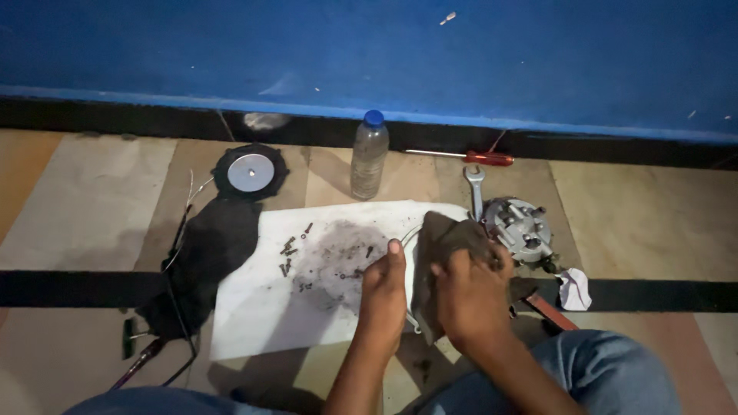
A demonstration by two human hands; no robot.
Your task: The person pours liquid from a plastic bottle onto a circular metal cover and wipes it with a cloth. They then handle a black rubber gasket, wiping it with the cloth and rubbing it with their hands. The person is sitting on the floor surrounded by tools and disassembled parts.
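Head view, floor level:

— What are the hands doing?

— Both work a dark rag (446, 246) over a white sheet (261, 307) spread on the tiled floor (84, 207). The right hand (469, 296) is closed, gripping the rag from above; the rag bunches under its fingers. The left hand (384, 288) presses against the rag's left edge, thumb raised, fingers curled; whether it grips anything beneath cannot be told.

— And where does the rag lie?

— On the sheet's right end, just beside a round metal part (523, 227), which sits right of it on the floor. A spanner (475, 188) lies touching that part's far-left side.

— What else is on the sheet?

— Small screws (289, 250) scattered left of a greasy smear (346, 257).

— Beyond it?

— A clear bottle (369, 157) with a blue cap stands upright near the blue wall (461, 54). A red-handled screwdriver (473, 157) lies to its right along the wall's base. A black disc (250, 173) with a silver centre rests left of the bottle, above a black cloth (204, 261). A crumpled white scrap (574, 290) lies right of the hands, by the person's jeans (607, 369).
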